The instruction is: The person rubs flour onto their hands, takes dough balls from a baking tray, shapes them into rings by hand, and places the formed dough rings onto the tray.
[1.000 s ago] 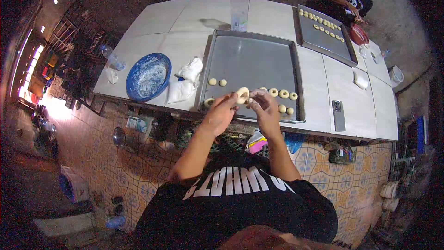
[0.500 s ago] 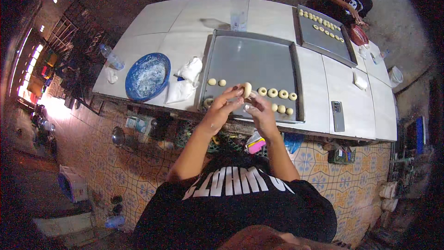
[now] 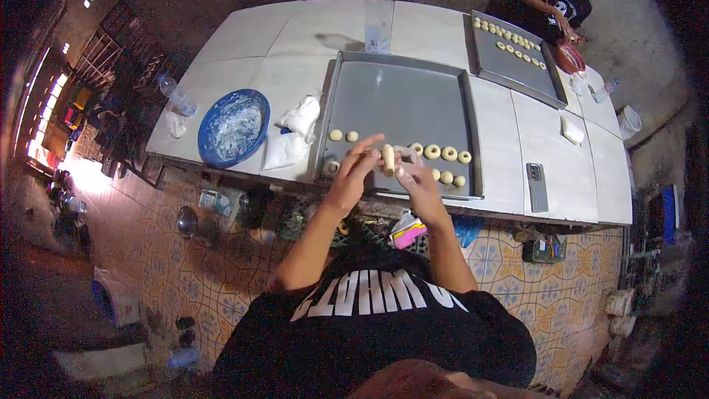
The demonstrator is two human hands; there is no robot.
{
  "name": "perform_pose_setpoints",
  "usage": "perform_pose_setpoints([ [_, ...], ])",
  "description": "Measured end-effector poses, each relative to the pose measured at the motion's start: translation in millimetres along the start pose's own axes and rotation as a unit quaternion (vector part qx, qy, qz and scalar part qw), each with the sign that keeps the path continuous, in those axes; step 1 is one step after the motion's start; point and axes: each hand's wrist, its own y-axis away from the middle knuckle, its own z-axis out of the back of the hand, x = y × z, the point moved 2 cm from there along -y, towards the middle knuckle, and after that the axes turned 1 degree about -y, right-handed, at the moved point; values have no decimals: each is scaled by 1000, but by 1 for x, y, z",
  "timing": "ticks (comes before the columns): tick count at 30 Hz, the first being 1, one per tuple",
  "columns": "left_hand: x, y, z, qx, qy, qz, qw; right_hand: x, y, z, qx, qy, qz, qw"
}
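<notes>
Pale dough ring (image 3: 388, 159), soft and easily squashed, is pinched upright between the fingers of the left hand (image 3: 353, 174) and right hand (image 3: 415, 177) over the near edge of a grey baking tray (image 3: 402, 96) on the tiled desk (image 3: 266, 37); a light hold at its outer rim seems safest. Finished rings (image 3: 442, 154) lie just beside.

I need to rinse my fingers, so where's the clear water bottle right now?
In the head view, the water bottle stands upright at the table's far edge, just beyond the far rim of the big grey baking tray, near the middle.
</notes>
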Motion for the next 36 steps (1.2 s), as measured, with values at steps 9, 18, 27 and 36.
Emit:
perform_pose_setpoints([
  [9,-7,4,-1,10,-46,-55,997,13,1,8,46,112,81,989],
  [18,-15,19,4,71,-139,-77,985,-6,10,14,112,78,-111,984],
  [27,-18,25,8,76,-153,-108,979,11,18,12,94,101,36,990],
  [36,-6,23,10,165,-42,-119,978,24,29,20,99,124,10,987],
])
